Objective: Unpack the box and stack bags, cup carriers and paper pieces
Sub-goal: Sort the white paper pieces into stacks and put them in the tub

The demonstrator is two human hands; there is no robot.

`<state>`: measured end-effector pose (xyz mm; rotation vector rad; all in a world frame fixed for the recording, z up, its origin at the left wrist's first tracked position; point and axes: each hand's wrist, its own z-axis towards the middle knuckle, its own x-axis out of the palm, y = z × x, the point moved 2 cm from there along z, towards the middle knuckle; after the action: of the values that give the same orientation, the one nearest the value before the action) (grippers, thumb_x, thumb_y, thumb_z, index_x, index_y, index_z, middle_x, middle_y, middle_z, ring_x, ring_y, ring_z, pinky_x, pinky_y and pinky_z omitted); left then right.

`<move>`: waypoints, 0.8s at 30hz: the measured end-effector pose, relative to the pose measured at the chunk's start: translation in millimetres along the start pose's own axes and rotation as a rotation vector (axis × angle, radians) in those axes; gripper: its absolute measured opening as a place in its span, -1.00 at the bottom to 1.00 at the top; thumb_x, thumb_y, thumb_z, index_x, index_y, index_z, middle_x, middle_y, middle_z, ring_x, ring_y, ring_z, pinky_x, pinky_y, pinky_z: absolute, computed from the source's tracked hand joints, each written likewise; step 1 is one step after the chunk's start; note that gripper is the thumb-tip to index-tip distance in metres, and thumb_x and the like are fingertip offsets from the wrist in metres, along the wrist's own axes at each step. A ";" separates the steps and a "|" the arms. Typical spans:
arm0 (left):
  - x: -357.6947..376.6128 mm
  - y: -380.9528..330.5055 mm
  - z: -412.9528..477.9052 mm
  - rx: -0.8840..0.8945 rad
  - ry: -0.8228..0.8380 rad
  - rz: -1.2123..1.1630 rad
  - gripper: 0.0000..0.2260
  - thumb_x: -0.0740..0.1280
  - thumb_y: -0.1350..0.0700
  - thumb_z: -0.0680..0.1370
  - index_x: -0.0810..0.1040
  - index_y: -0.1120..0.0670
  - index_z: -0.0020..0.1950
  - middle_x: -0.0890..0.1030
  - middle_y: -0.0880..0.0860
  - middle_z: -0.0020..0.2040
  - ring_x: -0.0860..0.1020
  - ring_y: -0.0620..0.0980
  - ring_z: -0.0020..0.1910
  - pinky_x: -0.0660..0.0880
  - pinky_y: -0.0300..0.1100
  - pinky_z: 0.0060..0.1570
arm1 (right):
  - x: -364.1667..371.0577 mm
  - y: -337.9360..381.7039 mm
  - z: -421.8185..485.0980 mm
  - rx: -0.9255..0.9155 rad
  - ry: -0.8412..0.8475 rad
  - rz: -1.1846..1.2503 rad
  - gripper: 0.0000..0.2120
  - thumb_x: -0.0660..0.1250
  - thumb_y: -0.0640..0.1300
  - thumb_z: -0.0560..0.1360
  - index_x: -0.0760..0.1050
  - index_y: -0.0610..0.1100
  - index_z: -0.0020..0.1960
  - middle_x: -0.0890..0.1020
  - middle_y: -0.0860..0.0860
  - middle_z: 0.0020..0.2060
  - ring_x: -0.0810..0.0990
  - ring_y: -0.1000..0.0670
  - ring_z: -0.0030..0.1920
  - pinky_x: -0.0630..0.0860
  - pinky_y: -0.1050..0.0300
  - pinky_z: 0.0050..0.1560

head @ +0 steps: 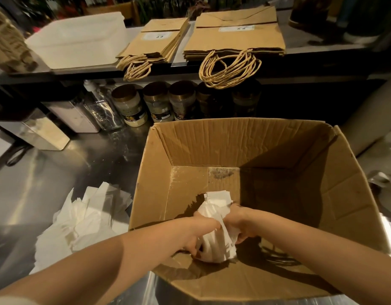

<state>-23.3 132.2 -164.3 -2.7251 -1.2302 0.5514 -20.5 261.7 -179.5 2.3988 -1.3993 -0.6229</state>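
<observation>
An open cardboard box (335, 194) stands on the steel counter. Inside it, both my hands hold one bundle of white paper pieces (216, 219). My left hand (196, 234) grips its left side and my right hand (240, 221) grips its right side. More white paper pieces (80, 221) lie in a loose heap on the counter left of the box. On the raised shelf behind lie two stacks of brown paper bags with twine handles, a smaller stack (155, 40) and a larger stack (234, 36), and a stack of white bags (80, 40).
Under the shelf stand several jars (157, 102), a clear bottle (102, 108) and metal containers (36, 133). A stack of brown cup carriers (7, 40) sits at the far left of the shelf. Crumpled plastic (381, 177) lies right of the box.
</observation>
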 end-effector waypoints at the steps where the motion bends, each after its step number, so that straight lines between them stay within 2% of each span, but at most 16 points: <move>1: 4.0 -2.6 3.1 0.006 -0.014 -0.027 -0.33 0.30 0.04 0.58 -0.02 0.05 0.57 0.23 0.20 0.50 0.26 0.26 0.45 0.29 0.20 0.36 | 0.6 0.1 0.3 -0.003 -0.002 -0.017 -0.75 0.19 -0.32 0.58 0.27 -0.15 0.22 0.46 -0.12 0.02 0.52 -0.13 0.04 0.61 0.01 0.04; 4: 10.1 -9.9 5.5 0.061 -0.086 -0.040 -0.37 0.29 0.03 0.56 0.05 0.05 0.54 0.38 0.20 0.36 0.42 0.20 0.31 0.44 0.07 0.27 | 1.2 -0.8 0.5 -0.036 0.047 0.024 -0.80 0.16 -0.36 0.57 0.41 -0.14 0.12 0.53 -0.11 0.06 0.55 -0.10 0.04 0.62 0.04 0.01; 6: 6.9 -16.8 1.7 0.143 -0.119 -0.022 -0.33 0.30 0.03 0.54 0.02 0.04 0.55 0.35 0.18 0.39 0.41 0.17 0.31 0.44 -0.01 0.24 | -2.0 1.0 1.2 -0.076 0.062 0.102 -0.75 0.20 -0.33 0.54 0.50 -0.10 0.13 0.60 -0.12 0.07 0.60 -0.11 0.07 0.61 0.00 0.07; 10: -5.5 -33.4 -16.7 0.340 -0.136 -0.024 -0.21 0.35 -0.01 0.39 0.06 -0.11 0.56 0.39 0.11 0.36 0.45 0.13 0.26 0.46 -0.03 0.24 | -18.1 15.2 -14.9 -0.160 0.019 0.191 -0.73 0.20 -0.40 0.51 0.54 -0.16 0.10 0.64 -0.10 -0.05 0.63 -0.05 -0.05 0.61 0.08 -0.04; 12: -14.9 -42.1 -35.3 0.462 -0.135 0.017 -0.23 0.36 0.01 0.46 0.04 -0.12 0.57 0.31 0.11 0.40 0.39 0.13 0.31 0.39 -0.13 0.19 | -30.6 24.9 -22.0 -0.228 -0.065 0.186 -0.68 0.27 -0.43 0.45 0.49 -0.14 0.12 0.62 -0.12 -0.01 0.64 -0.10 -0.01 0.63 -0.05 0.00; 13: -20.0 -46.1 -45.2 0.531 -0.133 0.032 -0.25 0.36 0.04 0.51 0.00 -0.12 0.58 0.25 0.10 0.42 0.34 0.14 0.35 0.36 -0.14 0.16 | -35.7 30.7 -30.1 -0.268 -0.123 0.165 -0.63 0.32 -0.42 0.42 0.43 -0.11 0.15 0.59 -0.11 0.05 0.64 -0.12 0.00 0.64 -0.12 -0.01; 15: -29.9 -53.1 -67.0 0.693 -0.127 0.055 -0.26 0.36 0.05 0.53 -0.01 -0.12 0.58 0.21 0.07 0.46 0.25 0.13 0.42 0.31 -0.06 0.28 | -46.2 41.4 -46.7 -0.371 -0.199 0.188 -0.53 0.41 -0.33 0.36 0.37 -0.07 0.19 0.59 -0.09 0.07 0.65 -0.12 -0.01 0.65 -0.13 -0.06; 17: -37.8 -54.8 -93.7 0.817 -0.137 0.074 -0.28 0.36 0.04 0.54 0.00 -0.11 0.58 0.21 0.07 0.45 0.24 0.12 0.43 0.30 -0.02 0.35 | -51.1 51.2 -70.9 -0.487 -0.225 0.238 -0.62 0.42 -0.32 0.38 0.46 -0.08 0.14 0.65 -0.11 -0.03 0.68 -0.10 -0.05 0.65 -0.11 -0.06; 20: -49.7 -52.7 -128.6 0.938 -0.169 0.137 -0.31 0.32 0.04 0.58 -0.04 -0.08 0.57 0.17 0.07 0.45 0.25 0.14 0.41 0.32 0.03 0.36 | -50.6 65.0 -107.3 -0.655 -0.268 0.168 -0.73 0.38 -0.36 0.43 0.58 -0.11 0.08 0.68 -0.09 -0.09 0.68 -0.07 -0.06 0.65 -0.10 -0.05; 22: -61.3 -49.0 -145.6 1.027 -0.204 0.160 -0.32 0.30 0.03 0.60 -0.05 -0.10 0.57 0.16 0.04 0.46 0.25 0.12 0.42 0.34 -0.01 0.31 | -45.8 77.1 -126.7 -0.711 -0.306 0.159 -0.74 0.38 -0.34 0.45 0.59 -0.09 0.09 0.68 -0.07 -0.08 0.68 -0.04 -0.05 0.65 -0.06 -0.06; 24: -73.1 -42.9 -155.9 1.074 -0.219 0.147 -0.34 0.28 0.04 0.60 -0.05 -0.10 0.57 0.16 0.02 0.47 0.22 0.12 0.44 0.30 0.05 0.36 | -39.3 88.8 -139.9 -0.753 -0.322 0.169 -0.72 0.42 -0.29 0.45 0.57 -0.07 0.12 0.67 -0.05 -0.06 0.68 0.00 -0.04 0.65 -0.02 -0.07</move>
<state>-41.1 115.4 11.4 -1.8474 -0.4812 1.1323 -33.3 258.0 -9.8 1.6189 -1.1662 -1.2607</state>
